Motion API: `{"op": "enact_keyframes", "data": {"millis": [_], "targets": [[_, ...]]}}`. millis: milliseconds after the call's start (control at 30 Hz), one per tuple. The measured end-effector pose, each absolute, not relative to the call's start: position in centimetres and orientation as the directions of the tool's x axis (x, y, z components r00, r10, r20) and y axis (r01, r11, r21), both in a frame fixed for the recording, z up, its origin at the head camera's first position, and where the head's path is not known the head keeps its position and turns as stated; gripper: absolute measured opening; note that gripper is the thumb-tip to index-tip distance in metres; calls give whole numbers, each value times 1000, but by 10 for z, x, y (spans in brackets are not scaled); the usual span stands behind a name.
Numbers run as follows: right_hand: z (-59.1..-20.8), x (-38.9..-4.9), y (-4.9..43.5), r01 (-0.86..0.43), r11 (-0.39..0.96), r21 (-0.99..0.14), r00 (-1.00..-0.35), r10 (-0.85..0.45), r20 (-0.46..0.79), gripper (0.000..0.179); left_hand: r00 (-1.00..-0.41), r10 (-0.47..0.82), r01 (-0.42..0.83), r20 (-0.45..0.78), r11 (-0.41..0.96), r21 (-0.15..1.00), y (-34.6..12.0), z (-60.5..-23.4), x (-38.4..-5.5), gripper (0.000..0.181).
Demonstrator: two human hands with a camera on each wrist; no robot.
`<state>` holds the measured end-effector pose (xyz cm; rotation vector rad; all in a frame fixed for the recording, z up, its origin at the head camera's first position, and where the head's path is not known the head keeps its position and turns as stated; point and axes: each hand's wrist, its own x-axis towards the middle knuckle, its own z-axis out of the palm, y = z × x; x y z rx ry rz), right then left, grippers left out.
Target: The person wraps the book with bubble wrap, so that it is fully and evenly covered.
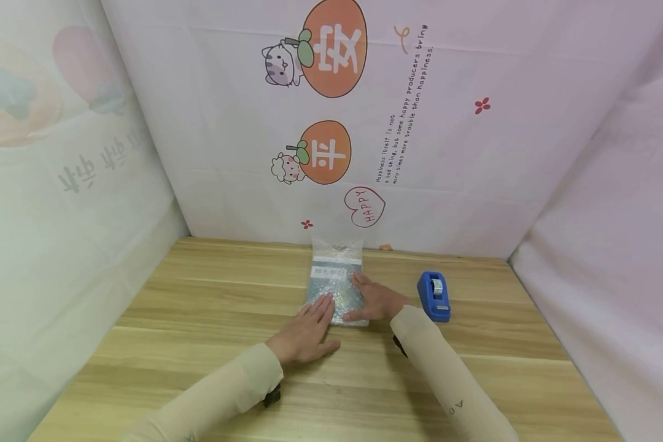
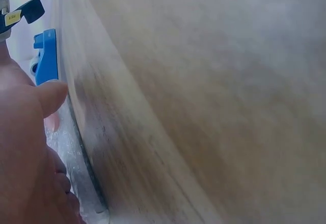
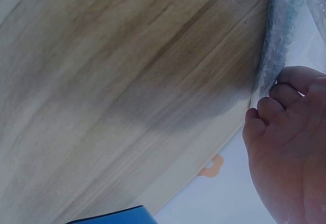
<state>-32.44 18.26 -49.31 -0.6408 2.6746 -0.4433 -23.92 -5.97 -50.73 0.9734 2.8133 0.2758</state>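
Observation:
A flat, book-like item in a clear bubble-wrap bag [image 1: 323, 293] lies on the table, with the bag's see-through end extending toward the back wall. On its lower left part rests my left hand [image 1: 305, 334], fingers extended and thumb out to the side over the wood. My right hand [image 1: 380, 299] touches the right side, its thumb spread from the fingers and lying near the bottom edge. In the right wrist view, the fingertips of the right hand [image 3: 290, 137] meet the edge of the bubble wrap [image 3: 282, 25]. The left wrist view shows the wrapped edge [image 2: 76, 158] beside the left hand [image 2: 25, 147].
A blue tape dispenser [image 1: 435, 301] with a roll of tape stands right of my right hand. The wood-grain table [image 1: 226, 294] ends at a printed cloth wall [image 1: 243, 202] just behind the bag. Pale cloth also hangs on the left and right sides.

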Motion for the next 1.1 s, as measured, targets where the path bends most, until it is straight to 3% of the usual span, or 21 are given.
{"op": "enact_keyframes", "data": {"millis": [567,1100], "targets": [[-485,-324,182,-415,846,-333,-827,-504,-250,119,-795,597,551,-105,784,285,-54,-499,-244,88],[-460,-304,174,-546,837,37,-826,-530,-193,91,-789,604,554,-109,777,299,-56,-498,-245,90]]}}
